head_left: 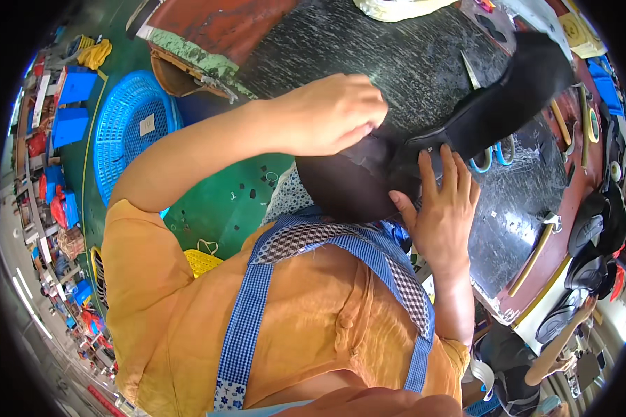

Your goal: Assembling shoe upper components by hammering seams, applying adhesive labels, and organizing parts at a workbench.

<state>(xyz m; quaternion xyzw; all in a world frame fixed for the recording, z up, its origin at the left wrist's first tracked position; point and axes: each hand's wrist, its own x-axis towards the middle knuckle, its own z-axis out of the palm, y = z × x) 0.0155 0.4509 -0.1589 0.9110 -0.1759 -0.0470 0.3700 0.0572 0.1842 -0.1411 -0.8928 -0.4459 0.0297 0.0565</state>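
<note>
The black piece [497,115], soft and leather-like in look, lies slantwise, its long strip reaching over the dark tabletop [403,76] and its broad part coming past the near edge towards the apron [403,274]; whether the lap bears any of it, I cannot tell.

The right hand [444,198] rests on the piece with its grip open, fingers spread and pressed down, thumb apart near the broad part; it seems to pin the work and holds nothing between the fingers; a small pale mark shows just beside the index fingertip. The left hand [346,115] is bent over the piece's left side, its grip drawn in, the fingers curled and the tips turned away; whether they pinch the edge, hold something small or are bare, I cannot tell.

The step in hand looks like steadying the piece with one hand while the other works at its edge; the next move would call for firm, flat pressure from the right hand and a small, controlled pull or turn from the left, so the layers do not slip or crease; the scissors [490,161], with blue handles, lie close by the strip and partly under it, so sliding the piece calls for care.
</note>
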